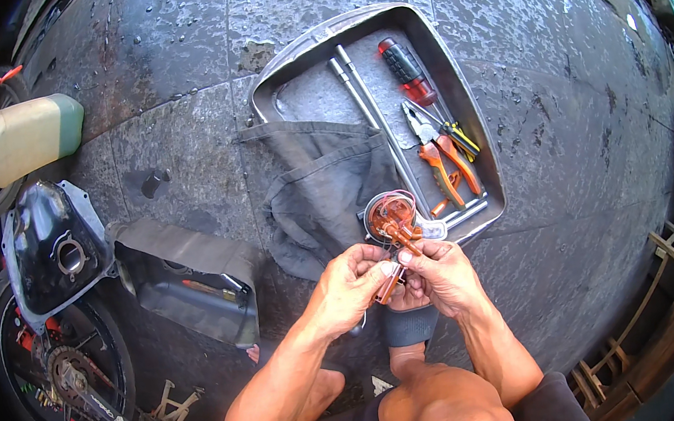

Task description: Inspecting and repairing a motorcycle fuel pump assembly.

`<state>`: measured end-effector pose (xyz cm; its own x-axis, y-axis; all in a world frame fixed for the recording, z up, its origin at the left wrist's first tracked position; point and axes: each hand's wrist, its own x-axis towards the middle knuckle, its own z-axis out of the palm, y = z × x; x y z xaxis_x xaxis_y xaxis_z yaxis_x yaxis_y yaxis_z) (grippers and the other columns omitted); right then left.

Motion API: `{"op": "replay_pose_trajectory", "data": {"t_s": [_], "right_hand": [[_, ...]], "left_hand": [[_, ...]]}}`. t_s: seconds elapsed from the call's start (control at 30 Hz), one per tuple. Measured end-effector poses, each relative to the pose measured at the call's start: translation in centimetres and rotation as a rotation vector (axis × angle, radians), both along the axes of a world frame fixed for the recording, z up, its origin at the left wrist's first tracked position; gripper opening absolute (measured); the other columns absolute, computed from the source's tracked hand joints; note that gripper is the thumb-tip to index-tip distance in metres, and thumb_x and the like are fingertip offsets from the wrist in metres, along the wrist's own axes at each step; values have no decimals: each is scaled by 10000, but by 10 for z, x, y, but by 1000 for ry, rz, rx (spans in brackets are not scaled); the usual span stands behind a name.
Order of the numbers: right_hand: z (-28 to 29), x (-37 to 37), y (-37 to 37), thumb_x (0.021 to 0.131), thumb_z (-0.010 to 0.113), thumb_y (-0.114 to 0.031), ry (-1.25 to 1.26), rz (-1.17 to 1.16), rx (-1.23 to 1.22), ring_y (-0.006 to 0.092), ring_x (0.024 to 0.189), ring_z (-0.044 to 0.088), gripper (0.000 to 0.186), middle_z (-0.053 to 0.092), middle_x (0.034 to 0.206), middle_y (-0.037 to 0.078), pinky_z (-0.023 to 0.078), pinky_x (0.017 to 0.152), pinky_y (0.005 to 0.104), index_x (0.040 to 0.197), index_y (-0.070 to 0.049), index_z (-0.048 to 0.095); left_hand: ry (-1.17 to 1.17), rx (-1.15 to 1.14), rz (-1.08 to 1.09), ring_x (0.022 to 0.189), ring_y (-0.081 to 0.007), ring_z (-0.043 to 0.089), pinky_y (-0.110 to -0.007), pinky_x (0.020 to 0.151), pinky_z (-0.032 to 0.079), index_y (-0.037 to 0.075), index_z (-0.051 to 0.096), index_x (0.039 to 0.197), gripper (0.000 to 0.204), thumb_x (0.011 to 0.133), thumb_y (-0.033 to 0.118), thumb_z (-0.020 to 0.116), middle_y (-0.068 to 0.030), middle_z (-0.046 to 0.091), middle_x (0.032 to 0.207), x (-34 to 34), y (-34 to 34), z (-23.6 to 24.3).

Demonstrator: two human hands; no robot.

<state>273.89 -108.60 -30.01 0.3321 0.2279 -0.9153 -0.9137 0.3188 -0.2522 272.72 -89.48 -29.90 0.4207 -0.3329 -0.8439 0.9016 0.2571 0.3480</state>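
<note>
Low in front of me, an amber plastic fuel pump (391, 219) with a round flange and thin wires is held between both hands. My left hand (351, 284) pinches a narrow amber part at its lower end. My right hand (442, 272) grips the amber stem beside it, thumb and fingers closed. The two hands nearly touch, and the fingertips hide part of the pump. Just beyond lies the near edge of a grey tray (485, 146). A dark cloth (326, 187) drapes over the tray's left side.
The tray holds orange-handled pliers (441, 168), a red-and-black screwdriver (407, 71) and long metal rods (381, 119). To the left are a black fuel tank (49, 241), a dark plastic box (187, 267), a jerrycan (34, 137) and a wheel (113, 349). My foot's grey strap (412, 326) sits below the hands.
</note>
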Motion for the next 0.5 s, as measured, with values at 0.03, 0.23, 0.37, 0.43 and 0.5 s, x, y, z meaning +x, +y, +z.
{"op": "replay_pose_trajectory", "data": {"t_s": [0.03, 0.23, 0.37, 0.43, 0.5], "right_hand": [[-1, -1, -2, 933, 755, -151, 4, 6, 21, 35, 566, 541, 168, 625, 726, -15, 461, 510, 177, 977, 1, 698], [-7, 1, -4, 926, 757, -125, 13, 30, 30, 43, 569, 544, 170, 632, 743, -5, 460, 506, 189, 1012, 2, 685], [-1, 3, 5, 912, 765, -95, 24, -79, 66, 49, 579, 547, 227, 634, 756, 0, 462, 506, 197, 1086, 2, 657], [-1, 1, 7, 908, 763, -79, 41, -75, 92, 51, 583, 550, 230, 635, 760, 3, 463, 506, 199, 1092, 3, 651], [-2, 0, 4, 901, 760, -46, 67, -71, 97, 54, 587, 553, 211, 638, 767, 10, 469, 516, 204, 1073, 1, 646]], "left_hand": [[-1, 2, -1, 812, -120, 665, -260, 689, 539, -46, 518, 1243, 363, 1022, 213, 643, -98, 703, 991, -2, 0, 0], [-13, 16, 54, 838, -130, 667, -271, 698, 552, -45, 512, 1241, 361, 1023, 213, 641, -102, 694, 1016, -8, -7, -4], [-39, 52, -28, 803, -122, 640, -273, 665, 551, -24, 485, 1254, 356, 1039, 231, 611, -76, 663, 962, -8, -3, 2], [-113, 139, -135, 776, -109, 615, -267, 624, 548, -7, 448, 1270, 354, 1066, 265, 548, -83, 630, 927, -9, -5, 8], [-276, 298, -194, 824, -126, 624, -286, 691, 536, -17, 486, 1215, 326, 1077, 276, 519, -98, 642, 948, -15, -13, 5]]}}
